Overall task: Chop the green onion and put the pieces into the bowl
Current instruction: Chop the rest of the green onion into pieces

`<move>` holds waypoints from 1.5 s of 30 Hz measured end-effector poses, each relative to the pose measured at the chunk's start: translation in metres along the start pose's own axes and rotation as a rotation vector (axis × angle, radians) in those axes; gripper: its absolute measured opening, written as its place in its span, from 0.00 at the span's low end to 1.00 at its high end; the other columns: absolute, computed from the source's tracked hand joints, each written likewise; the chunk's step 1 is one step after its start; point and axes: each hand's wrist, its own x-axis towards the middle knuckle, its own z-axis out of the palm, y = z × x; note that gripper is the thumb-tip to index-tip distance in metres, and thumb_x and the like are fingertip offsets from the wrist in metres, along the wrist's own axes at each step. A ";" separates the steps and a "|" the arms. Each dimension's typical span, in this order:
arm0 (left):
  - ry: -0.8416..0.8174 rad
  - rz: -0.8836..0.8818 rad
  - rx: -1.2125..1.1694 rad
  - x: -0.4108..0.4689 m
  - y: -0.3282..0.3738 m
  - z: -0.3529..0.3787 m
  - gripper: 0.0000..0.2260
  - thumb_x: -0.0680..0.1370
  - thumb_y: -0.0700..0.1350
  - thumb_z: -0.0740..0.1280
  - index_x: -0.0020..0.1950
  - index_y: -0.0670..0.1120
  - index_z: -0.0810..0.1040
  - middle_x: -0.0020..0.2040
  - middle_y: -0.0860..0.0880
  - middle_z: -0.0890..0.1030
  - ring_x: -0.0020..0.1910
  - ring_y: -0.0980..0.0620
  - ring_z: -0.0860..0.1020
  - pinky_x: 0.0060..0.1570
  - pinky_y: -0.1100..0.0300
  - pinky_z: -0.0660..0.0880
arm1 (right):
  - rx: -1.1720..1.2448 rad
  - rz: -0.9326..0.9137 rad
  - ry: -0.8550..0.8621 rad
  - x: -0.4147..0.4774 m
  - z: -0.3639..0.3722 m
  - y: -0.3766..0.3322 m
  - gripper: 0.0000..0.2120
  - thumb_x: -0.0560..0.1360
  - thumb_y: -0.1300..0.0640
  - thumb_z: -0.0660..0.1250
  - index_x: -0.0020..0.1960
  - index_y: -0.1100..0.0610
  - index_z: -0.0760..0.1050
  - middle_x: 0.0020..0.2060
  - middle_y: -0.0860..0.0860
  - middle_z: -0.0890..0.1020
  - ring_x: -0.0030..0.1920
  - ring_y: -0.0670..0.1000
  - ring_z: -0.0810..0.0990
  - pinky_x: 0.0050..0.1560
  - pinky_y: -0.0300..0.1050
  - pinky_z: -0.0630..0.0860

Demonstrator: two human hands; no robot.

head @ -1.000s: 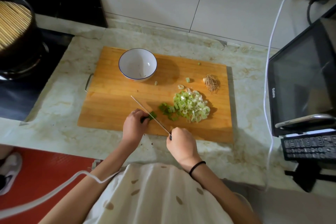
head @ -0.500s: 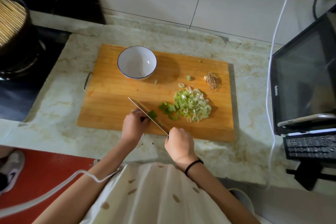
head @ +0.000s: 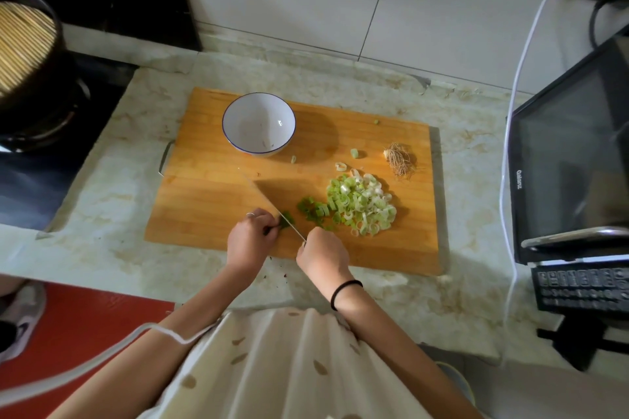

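Note:
On the wooden cutting board point(head: 211, 207) lies a pile of chopped green onion rings point(head: 360, 206). My left hand point(head: 250, 236) pinches the short dark green onion end point(head: 286, 217) near the board's front edge. My right hand point(head: 321, 253) grips the handle of a knife point(head: 272, 206), whose blade slants up and left over that onion end. A white bowl with a blue rim point(head: 258, 124) stands at the board's back left, holding no onion. The cut root tuft point(head: 398, 158) lies at the back right.
A dark pot point(head: 30, 68) with a slatted insert sits on the black stove at the left. A microwave point(head: 571, 160) stands on the right, with a white cable point(head: 520, 85) hanging beside it. A few stray onion bits lie between bowl and pile. The marble counter point(head: 112, 180) surrounds the board.
The knife blade has swung up and down in chopping strokes over the green end. Both hands stay at the board's front edge, and the view has shifted slightly.

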 end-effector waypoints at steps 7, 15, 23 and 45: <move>0.036 0.160 0.095 -0.012 -0.002 -0.003 0.06 0.69 0.37 0.73 0.44 0.44 0.84 0.44 0.48 0.81 0.40 0.47 0.78 0.24 0.59 0.73 | -0.003 -0.007 0.127 -0.015 -0.010 0.028 0.19 0.76 0.55 0.61 0.28 0.54 0.63 0.24 0.48 0.68 0.30 0.53 0.73 0.25 0.38 0.63; 0.064 0.049 -0.015 -0.010 -0.002 0.003 0.09 0.71 0.36 0.71 0.50 0.43 0.83 0.46 0.47 0.81 0.41 0.47 0.78 0.35 0.62 0.69 | 0.086 -0.117 0.181 -0.034 -0.011 0.036 0.15 0.76 0.56 0.61 0.30 0.55 0.68 0.23 0.47 0.69 0.28 0.52 0.72 0.25 0.39 0.60; 0.066 -0.005 -0.035 -0.008 0.000 0.007 0.06 0.69 0.35 0.70 0.44 0.43 0.83 0.45 0.48 0.82 0.39 0.46 0.78 0.34 0.61 0.68 | 0.035 -0.139 0.132 -0.040 -0.004 0.043 0.17 0.76 0.57 0.60 0.29 0.57 0.65 0.29 0.54 0.76 0.35 0.58 0.79 0.30 0.41 0.64; 0.067 -0.047 -0.006 -0.008 0.004 0.003 0.07 0.70 0.39 0.69 0.47 0.47 0.82 0.46 0.49 0.83 0.41 0.47 0.79 0.36 0.58 0.73 | -0.072 -0.158 0.113 -0.001 -0.007 0.004 0.09 0.76 0.56 0.61 0.39 0.58 0.75 0.37 0.56 0.81 0.40 0.58 0.81 0.32 0.43 0.70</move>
